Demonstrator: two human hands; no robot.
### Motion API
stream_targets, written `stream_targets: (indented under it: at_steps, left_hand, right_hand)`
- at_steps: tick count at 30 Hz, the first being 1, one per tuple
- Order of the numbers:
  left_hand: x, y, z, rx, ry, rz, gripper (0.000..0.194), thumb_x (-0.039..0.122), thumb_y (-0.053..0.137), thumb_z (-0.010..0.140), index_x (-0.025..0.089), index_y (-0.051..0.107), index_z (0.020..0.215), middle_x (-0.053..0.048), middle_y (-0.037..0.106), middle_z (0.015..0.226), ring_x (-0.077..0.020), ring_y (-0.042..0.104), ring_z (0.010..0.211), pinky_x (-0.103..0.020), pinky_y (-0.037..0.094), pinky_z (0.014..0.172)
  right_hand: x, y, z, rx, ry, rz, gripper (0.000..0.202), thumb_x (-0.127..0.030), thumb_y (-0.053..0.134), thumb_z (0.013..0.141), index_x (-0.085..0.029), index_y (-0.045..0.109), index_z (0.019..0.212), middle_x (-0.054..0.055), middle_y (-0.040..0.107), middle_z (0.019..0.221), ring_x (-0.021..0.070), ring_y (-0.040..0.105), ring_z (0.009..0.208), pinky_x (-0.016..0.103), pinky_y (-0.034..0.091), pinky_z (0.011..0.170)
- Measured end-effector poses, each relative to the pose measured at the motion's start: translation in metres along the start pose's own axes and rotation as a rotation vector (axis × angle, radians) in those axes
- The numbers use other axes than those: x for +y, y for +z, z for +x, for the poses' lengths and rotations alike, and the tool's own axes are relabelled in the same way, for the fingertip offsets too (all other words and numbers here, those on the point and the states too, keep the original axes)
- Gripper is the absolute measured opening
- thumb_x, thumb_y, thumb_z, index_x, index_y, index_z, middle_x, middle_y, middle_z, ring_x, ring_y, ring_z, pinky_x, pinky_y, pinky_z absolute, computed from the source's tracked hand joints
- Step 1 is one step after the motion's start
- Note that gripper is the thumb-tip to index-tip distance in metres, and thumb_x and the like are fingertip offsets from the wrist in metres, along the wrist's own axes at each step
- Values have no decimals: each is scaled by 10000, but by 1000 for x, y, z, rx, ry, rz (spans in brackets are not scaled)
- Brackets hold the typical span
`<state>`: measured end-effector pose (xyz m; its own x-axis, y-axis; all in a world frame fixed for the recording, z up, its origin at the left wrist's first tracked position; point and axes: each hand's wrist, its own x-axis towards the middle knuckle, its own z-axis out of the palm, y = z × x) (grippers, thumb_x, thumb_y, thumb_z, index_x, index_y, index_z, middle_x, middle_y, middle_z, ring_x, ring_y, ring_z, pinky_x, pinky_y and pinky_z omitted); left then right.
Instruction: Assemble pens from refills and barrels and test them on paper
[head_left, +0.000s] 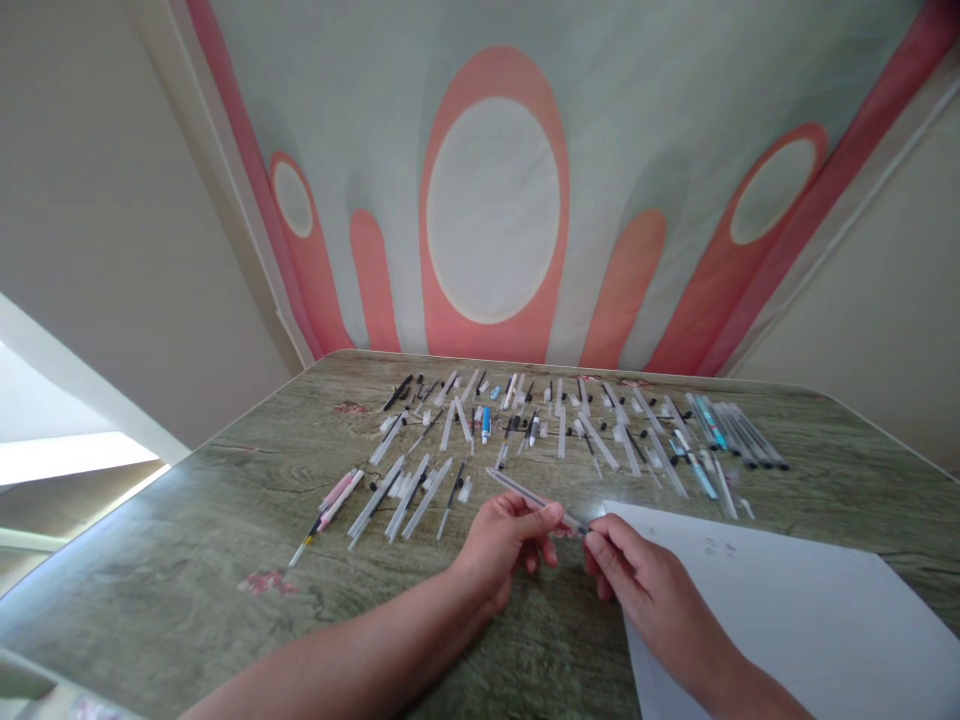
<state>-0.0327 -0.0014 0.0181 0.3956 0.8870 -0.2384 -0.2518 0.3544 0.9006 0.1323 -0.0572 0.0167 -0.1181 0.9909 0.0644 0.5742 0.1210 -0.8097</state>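
Left hand pinching pen along barrel, right hand gripping its dark end; pen slanting over table, near paper. Seemingly working at that end; next move calling for steady left pinch.

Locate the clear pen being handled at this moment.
In the head view, the clear pen is just right of centre, held by the left hand and the right hand, left of the white paper.
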Motion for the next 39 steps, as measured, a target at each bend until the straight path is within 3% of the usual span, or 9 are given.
stream_targets:
  at_steps: [5, 8, 19, 26, 30, 32, 34, 37, 39]
  left_hand:
    - [1, 2, -1, 12, -20, -9, 294, 372, 709, 684, 91, 624, 701, -55, 660, 701, -40, 475, 390, -179, 231, 352]
    - [1, 2, -2, 7, -12, 3, 286, 358, 711, 686, 88, 623, 715, -40, 643, 635, -40, 459, 379, -173, 232, 352]
    - [-1, 0, 1, -8, 9, 21, 284, 329, 722, 681, 85, 602, 762, -65, 660, 726, -44, 485, 400, -161, 245, 355]
    - [0, 0, 0, -42, -37, -72, 305, 380, 685, 719, 93, 580, 730, -40, 636, 725, -35, 485, 400, -159, 236, 348]
    - [9, 0, -5, -202, -109, -172, 293, 401, 630, 768, 113, 572, 770, -25, 628, 747, -42, 517, 426, -153, 250, 351]
    - [12, 1, -9, -368, -180, -130, 298, 401, 611, 782, 106, 575, 758, -24, 611, 689, -55, 530, 426, -156, 261, 350]
    - [12, 4, -15, -548, -280, -55, 316, 413, 611, 774, 101, 576, 742, -29, 599, 651, -76, 547, 431, -166, 263, 346]
    - [7, 9, -22, -721, -342, 89, 394, 494, 572, 779, 103, 580, 731, -48, 605, 663, -91, 548, 437, -183, 252, 348]
    - [3, 14, -26, -724, -212, 268, 458, 550, 503, 807, 105, 592, 744, -73, 632, 719, -110, 576, 502, -194, 316, 402]
  right_hand:
    - [0, 0, -2, 56, -64, -167, 276, -404, 316, 946, -234, 491, 816, -29, 531, 627, 143, 530, 581, 252, 378, 583]
    - [-3, -3, -2, 0, -19, -52, 317, -412, 324, 946, -224, 466, 735, -36, 532, 597, 134, 542, 579, 238, 383, 584]
    - [-2, -4, 2, -126, 101, 375, 353, -463, 384, 920, -196, 489, 714, -36, 537, 617, 108, 535, 528, 220, 411, 524]
    - [-8, -2, 0, -120, 54, 364, 353, -439, 368, 932, -194, 496, 713, -26, 546, 621, 108, 541, 543, 218, 420, 535]
    - [-7, -1, -1, -28, -39, 258, 260, -377, 355, 947, -211, 530, 849, -17, 584, 690, 110, 564, 563, 221, 441, 562]
    - [-4, -2, -2, 45, -116, 174, 200, -331, 401, 935, -242, 514, 1074, -1, 619, 820, 121, 597, 655, 230, 467, 635]
    - [-1, -3, -3, 56, -237, 85, 310, -291, 443, 916, -276, 459, 1226, 23, 622, 973, 141, 612, 800, 248, 475, 732]
    - [-2, -5, -4, 27, -384, -2, 308, -278, 494, 880, -283, 516, 1188, 36, 612, 1041, 169, 600, 909, 265, 473, 788]
    - [-4, -5, -3, 63, -375, -28, 234, -287, 489, 876, -268, 565, 1097, 32, 623, 990, 175, 603, 893, 269, 479, 774]
